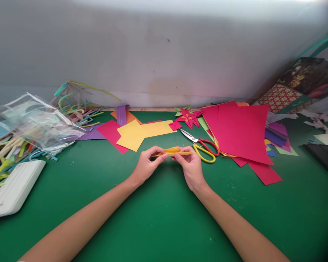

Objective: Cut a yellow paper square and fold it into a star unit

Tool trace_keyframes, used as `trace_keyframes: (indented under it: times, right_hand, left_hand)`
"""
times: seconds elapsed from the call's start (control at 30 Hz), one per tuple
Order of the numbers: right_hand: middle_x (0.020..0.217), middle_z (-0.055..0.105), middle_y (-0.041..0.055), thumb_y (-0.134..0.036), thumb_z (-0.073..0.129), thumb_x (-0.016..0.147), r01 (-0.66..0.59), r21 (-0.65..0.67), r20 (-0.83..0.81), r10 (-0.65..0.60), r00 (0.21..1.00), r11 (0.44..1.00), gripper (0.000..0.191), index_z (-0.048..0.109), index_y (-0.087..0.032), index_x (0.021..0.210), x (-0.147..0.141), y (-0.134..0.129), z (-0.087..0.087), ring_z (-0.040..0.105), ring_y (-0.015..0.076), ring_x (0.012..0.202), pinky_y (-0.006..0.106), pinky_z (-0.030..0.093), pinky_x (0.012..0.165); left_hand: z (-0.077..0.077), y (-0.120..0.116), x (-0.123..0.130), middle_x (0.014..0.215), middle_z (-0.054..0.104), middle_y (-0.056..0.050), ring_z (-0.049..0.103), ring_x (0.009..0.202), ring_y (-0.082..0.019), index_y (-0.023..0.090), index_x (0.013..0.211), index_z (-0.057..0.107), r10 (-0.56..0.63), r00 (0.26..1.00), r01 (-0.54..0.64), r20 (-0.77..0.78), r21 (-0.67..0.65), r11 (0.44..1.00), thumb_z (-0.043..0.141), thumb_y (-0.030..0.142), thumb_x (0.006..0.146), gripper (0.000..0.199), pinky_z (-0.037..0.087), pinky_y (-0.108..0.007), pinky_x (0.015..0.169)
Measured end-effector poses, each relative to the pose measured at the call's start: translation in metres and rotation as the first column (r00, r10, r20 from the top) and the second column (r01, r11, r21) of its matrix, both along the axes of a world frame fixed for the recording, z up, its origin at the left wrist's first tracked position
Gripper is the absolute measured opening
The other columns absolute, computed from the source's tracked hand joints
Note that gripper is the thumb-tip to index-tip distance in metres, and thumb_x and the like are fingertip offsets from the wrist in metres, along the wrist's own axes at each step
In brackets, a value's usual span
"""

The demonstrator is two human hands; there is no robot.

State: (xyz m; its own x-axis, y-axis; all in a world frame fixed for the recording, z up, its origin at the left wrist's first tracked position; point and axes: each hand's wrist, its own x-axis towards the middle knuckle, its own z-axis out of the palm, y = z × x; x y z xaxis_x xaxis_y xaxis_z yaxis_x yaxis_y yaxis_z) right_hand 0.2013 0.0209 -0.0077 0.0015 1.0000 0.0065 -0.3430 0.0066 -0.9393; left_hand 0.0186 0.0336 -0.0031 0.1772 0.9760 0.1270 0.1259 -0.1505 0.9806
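Note:
A small folded piece of yellow paper [172, 151] is held just above the green table, its ends partly hidden by fingers. My left hand [150, 163] pinches its left end between thumb and fingers. On the other end, my right hand [190, 165] grips it the same way. Just beyond my right hand lie scissors [205, 147] with one red and one yellow handle, blades pointing up and left. Behind the hands are a small red folded square [175, 126] and a red folded paper star [188, 117] with an orange centre. Flat yellow paper [133, 135] lies to the left.
Large red sheets [236, 133] are stacked at the right, near a dark flat object [322, 158]. At the left, clear plastic bags [41, 116] and many coloured strips [5, 156] are heaped beside a white device [18, 187]. A wall [153, 54] closes off the back.

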Motion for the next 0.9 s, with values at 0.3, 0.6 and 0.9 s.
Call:
trace_keyframes:
  times: [0.3,0.6,0.9]
  right_hand:
    - [0.106,0.072,0.001,-0.027,0.084,0.083,0.051,-0.018,-0.085,-0.052,0.995,0.999,0.034,0.054,-0.027,0.1,-0.0057,-0.0032,0.001,0.071,0.0184,0.09,0.035,0.058,0.089]
    - [0.1,0.075,0.003,-0.034,0.084,0.082,-0.094,-0.168,-0.141,0.07,0.988,0.981,0.032,0.069,-0.022,0.107,-0.0039,-0.0018,-0.002,0.073,0.0182,0.088,0.033,0.059,0.091]
    - [0.085,0.076,0.0018,-0.034,0.09,0.076,-0.022,-0.202,-0.083,0.005,0.997,0.979,0.029,0.073,-0.019,0.094,-0.0035,-0.0011,-0.0032,0.073,0.0147,0.071,0.027,0.063,0.074]
  left_hand:
    - [-0.0003,-0.0023,0.0028,0.09,0.07,0.0,0.068,0.073,-0.015,0.023,0.11,0.056,0.032,0.999,-0.032,0.02,-0.012,0.999,0.069,0.037,0.092,0.026,0.055,-0.028,0.073]
    - [-0.0008,-0.0003,0.0011,0.105,0.072,-0.004,0.07,0.097,-0.02,0.022,0.108,0.068,0.042,0.996,-0.038,-0.082,0.047,0.998,0.064,0.032,0.095,0.017,0.055,-0.03,0.086]
    - [-0.0021,0.0007,0.0009,0.096,0.073,-0.003,0.069,0.091,-0.019,0.021,0.102,0.07,0.053,0.991,-0.049,-0.121,0.032,0.998,0.065,0.03,0.094,0.014,0.053,-0.027,0.082]
